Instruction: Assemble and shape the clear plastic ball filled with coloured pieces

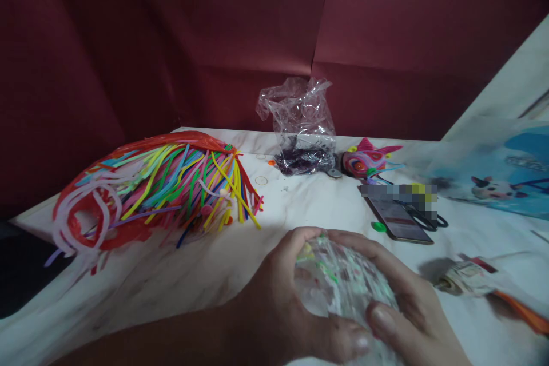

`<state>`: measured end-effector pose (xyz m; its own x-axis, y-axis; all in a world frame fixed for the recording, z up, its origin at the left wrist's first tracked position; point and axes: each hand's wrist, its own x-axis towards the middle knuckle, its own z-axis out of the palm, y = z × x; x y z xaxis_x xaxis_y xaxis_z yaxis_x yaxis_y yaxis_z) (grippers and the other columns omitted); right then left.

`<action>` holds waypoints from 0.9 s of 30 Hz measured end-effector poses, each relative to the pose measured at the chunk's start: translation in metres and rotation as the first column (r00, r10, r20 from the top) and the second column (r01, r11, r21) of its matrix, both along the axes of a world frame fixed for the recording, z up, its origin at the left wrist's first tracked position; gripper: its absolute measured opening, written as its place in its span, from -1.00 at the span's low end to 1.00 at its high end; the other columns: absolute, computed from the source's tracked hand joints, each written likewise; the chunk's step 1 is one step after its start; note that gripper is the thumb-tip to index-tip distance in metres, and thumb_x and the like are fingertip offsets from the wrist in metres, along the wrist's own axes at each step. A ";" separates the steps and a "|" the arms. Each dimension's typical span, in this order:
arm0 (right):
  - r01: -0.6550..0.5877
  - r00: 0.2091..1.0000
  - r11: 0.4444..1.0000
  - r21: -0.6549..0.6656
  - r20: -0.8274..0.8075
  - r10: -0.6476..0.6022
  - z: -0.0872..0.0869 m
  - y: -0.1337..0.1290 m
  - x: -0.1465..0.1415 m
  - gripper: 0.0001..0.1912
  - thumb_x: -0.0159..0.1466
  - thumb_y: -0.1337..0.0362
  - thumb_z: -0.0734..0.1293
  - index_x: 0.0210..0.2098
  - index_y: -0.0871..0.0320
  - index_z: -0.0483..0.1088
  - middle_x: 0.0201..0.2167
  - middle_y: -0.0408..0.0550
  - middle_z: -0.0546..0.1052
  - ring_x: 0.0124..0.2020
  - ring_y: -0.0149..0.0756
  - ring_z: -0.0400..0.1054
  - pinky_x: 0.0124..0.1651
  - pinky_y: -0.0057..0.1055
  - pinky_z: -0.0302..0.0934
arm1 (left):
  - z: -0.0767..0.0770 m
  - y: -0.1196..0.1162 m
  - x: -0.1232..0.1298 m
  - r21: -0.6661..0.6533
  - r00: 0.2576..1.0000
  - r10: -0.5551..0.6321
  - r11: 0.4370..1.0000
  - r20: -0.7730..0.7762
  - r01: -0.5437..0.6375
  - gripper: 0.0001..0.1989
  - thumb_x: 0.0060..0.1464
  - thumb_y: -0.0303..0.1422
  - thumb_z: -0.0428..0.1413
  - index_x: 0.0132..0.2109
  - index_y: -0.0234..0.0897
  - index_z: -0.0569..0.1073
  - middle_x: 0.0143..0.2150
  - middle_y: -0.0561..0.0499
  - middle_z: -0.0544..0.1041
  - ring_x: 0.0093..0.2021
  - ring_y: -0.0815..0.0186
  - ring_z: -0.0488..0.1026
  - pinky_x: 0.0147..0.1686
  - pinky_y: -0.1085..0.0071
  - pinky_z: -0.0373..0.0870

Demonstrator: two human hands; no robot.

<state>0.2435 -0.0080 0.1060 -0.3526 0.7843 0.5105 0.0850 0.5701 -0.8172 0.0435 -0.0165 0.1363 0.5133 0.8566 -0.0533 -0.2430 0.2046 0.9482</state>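
Observation:
A crumpled clear plastic bag [355, 274] with small green and yellow bits showing through is held low in front of me. My left hand [278, 297] wraps its left side, with the thumb along the near side. Around the right side curls my right hand [416, 309], its thumb pressing on the near face. The fingertips of both hands meet at the top of the bag. The bag's lower part is cut off by the frame. Beyond my hands lie a phone [401, 220] and a small green disc [379, 227].
Many coloured pipe cleaners [184, 177] spill from a red plastic bag [171, 140] at left. Behind stand a clear bag with dark contents [304, 126] and a pink pipe-cleaner figure [364, 160]. Black-handled scissors [429, 222], a glue gun [472, 277] and a blue printed bag [506, 166] lie right.

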 end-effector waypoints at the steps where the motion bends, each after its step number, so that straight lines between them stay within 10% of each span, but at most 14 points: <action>1: -0.008 0.999 1.000 -0.012 -0.039 0.008 -0.001 0.001 -0.002 -0.47 0.56 -0.33 0.37 0.27 -0.13 0.40 0.20 -0.15 0.33 0.20 -0.03 0.27 0.06 -0.50 0.42 | 0.000 0.001 0.001 0.002 0.999 0.032 0.999 -0.004 -0.032 -0.18 -0.26 -0.38 0.44 0.19 -0.24 0.35 0.02 -0.13 0.62 0.01 0.04 0.58 -0.03 0.21 0.45; 5: -0.050 0.994 0.998 -0.048 -0.096 0.045 -0.005 0.008 -0.006 -0.23 0.48 -0.37 0.45 0.36 0.05 0.32 0.25 0.00 0.26 0.28 0.10 0.15 0.00 -0.45 0.46 | 0.002 0.009 0.001 0.008 0.992 0.120 0.993 0.037 -0.121 -0.35 -0.19 -0.21 0.45 0.04 -0.27 0.43 -0.21 0.02 0.59 -0.21 0.26 0.54 -0.16 0.35 0.44; 11: -0.108 0.987 0.993 -0.037 -0.123 0.103 -0.004 0.011 -0.010 -0.53 0.59 -0.19 0.43 0.27 -0.05 0.40 0.08 -0.15 0.41 0.01 -0.21 0.41 0.06 -0.61 0.38 | -0.004 0.017 0.000 -0.102 0.993 0.117 0.988 0.031 -0.113 -0.29 -0.28 -0.12 0.49 0.00 -0.34 0.48 -0.26 0.00 0.57 -0.31 0.34 0.48 -0.34 0.46 0.37; 27: -0.131 0.991 0.979 0.158 -0.011 0.135 -0.004 0.018 -0.015 -0.59 0.68 -0.15 0.33 0.32 -0.07 0.32 0.11 -0.24 0.38 0.09 -0.44 0.33 0.19 -0.84 0.14 | -0.006 0.009 0.005 -0.109 0.989 0.149 0.983 0.023 -0.145 -0.28 -0.22 -0.04 0.48 -0.01 -0.32 0.39 -0.26 0.06 0.51 -0.30 0.39 0.44 -0.25 0.44 0.38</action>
<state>0.2284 0.0101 0.1025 -0.4359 0.6407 0.6321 -0.0170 0.6964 -0.7175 0.0484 -0.0075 0.1304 0.3852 0.9130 -0.1344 -0.3067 0.2640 0.9145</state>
